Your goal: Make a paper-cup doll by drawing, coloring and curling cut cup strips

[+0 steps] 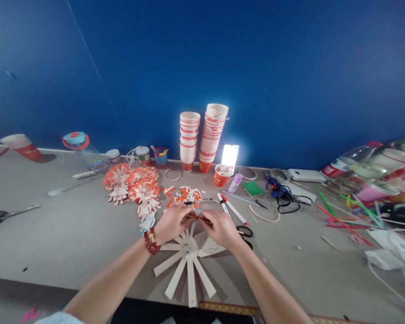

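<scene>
A paper cup cut into strips (189, 258) lies spread on the table like a sun, white inside up, with a small face drawn on its round base. My left hand (174, 221) and my right hand (219, 227) meet above its far side, fingertips pinched close together. Between them shows a thin reddish edge of a paper strip (198, 218); the fingers hide most of it. Under my right hand a wider white paper piece (211, 245) bears pencil lines. Black-handled scissors (245, 231) lie beside my right wrist, partly hidden.
Finished paper-cup figures (145, 191) and orange scraps (185, 195) lie beyond my left hand. Two stacks of cups (211, 137) stand by the blue wall, near a lit phone (230, 156). Markers (234, 210), a glue gun (276, 186) and another pair of scissors (6, 217) lie around.
</scene>
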### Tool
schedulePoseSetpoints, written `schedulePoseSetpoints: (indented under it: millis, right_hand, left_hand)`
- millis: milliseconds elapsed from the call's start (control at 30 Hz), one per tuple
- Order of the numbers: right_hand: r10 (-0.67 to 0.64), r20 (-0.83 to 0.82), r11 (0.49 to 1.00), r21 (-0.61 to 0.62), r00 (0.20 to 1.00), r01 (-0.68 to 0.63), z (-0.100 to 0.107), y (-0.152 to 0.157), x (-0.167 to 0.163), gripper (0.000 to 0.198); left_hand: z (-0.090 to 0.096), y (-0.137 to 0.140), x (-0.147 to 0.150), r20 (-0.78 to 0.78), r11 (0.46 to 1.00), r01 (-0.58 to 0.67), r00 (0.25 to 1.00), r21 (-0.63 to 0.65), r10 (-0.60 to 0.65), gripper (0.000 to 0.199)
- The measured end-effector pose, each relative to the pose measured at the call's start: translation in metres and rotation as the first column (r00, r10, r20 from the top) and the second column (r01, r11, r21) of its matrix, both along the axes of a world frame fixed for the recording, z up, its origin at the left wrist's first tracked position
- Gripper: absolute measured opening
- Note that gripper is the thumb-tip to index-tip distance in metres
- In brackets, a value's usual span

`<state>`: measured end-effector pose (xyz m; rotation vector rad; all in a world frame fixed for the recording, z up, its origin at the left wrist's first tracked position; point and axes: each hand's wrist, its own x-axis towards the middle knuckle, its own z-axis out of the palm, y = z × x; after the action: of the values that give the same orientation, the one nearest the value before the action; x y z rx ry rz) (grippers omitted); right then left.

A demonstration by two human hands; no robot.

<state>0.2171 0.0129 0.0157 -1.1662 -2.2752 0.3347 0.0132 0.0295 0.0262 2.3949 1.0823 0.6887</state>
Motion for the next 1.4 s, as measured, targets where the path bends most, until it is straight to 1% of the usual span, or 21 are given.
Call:
schedulePoseSetpoints:
  millis: [100, 267, 367, 467, 600, 833, 933, 1033, 1200, 1267, 1400]
  right_hand:
    - [0.002, -0.001, 1.0, 0.021, 1.0, -0.002, -0.004, 0.001, -0.001, 0.011]
    - [0.011, -0.022, 0.997, 0.077, 1.0, -0.009, -0.003, 0.0, -0.002, 0.009]
    - [0.032, 0.0, 0.99, 0.137, 0.999, -0.032, 0.002, -0.001, -0.003, 0.011]
    - [0.057, 0.027, 0.98, 0.188, 0.998, -0.062, 0.006, -0.002, -0.005, 0.015]
    - [0.069, 0.048, 0.969, 0.233, 0.996, -0.078, 0.009, -0.004, -0.006, 0.019]
    - [0.104, 0.087, 0.964, 0.236, 0.991, -0.122, 0.005, -0.003, -0.003, 0.024]
    - [0.124, 0.083, 0.964, 0.226, 0.989, -0.14, 0.004, -0.002, -0.002, 0.023]
    - [0.125, 0.061, 0.969, 0.205, 0.99, -0.135, 0.005, -0.002, -0.003, 0.022]
    - [0.119, 0.023, 0.984, 0.131, 0.993, -0.121, 0.007, -0.001, -0.002, 0.013]
    - [0.123, 0.022, 0.986, 0.11, 0.992, -0.125, 0.007, 0.0, -0.001, 0.011]
    - [0.1, 0.055, 0.989, 0.103, 0.993, -0.105, 0.004, 0.0, -0.001, 0.011]
  left_hand:
    - [-0.001, 0.0, -0.001, 0.041, 0.996, -0.015, 0.999, -0.089, 0.019, 0.007]
    - [0.0, 0.0, -0.001, 0.056, 0.996, -0.009, 0.998, -0.086, 0.014, 0.01]
    - [0.003, 0.0, -0.001, 0.089, 0.992, 0.009, 0.996, -0.127, 0.002, 0.009]
    - [0.004, -0.001, -0.002, 0.156, 0.975, 0.042, 0.988, -0.217, -0.008, 0.009]
    - [0.007, -0.002, -0.002, 0.244, 0.934, 0.081, 0.97, -0.348, 0.007, 0.01]
    - [0.013, -0.002, -0.003, 0.251, 0.911, 0.091, 0.968, -0.402, 0.014, 0.015]
    - [0.013, -0.002, -0.003, 0.264, 0.915, 0.104, 0.965, -0.39, 0.003, 0.017]
    - [0.011, -0.002, -0.004, 0.246, 0.92, 0.086, 0.969, -0.382, 0.011, 0.015]
    - [0.009, -0.002, -0.004, 0.2, 0.931, 0.045, 0.979, -0.363, 0.031, 0.012]
    - [0.009, -0.003, -0.004, 0.165, 0.949, 0.012, 0.985, -0.315, 0.043, 0.009]
    - [0.008, -0.004, -0.001, 0.082, 0.986, -0.029, 0.996, -0.165, 0.043, 0.005]
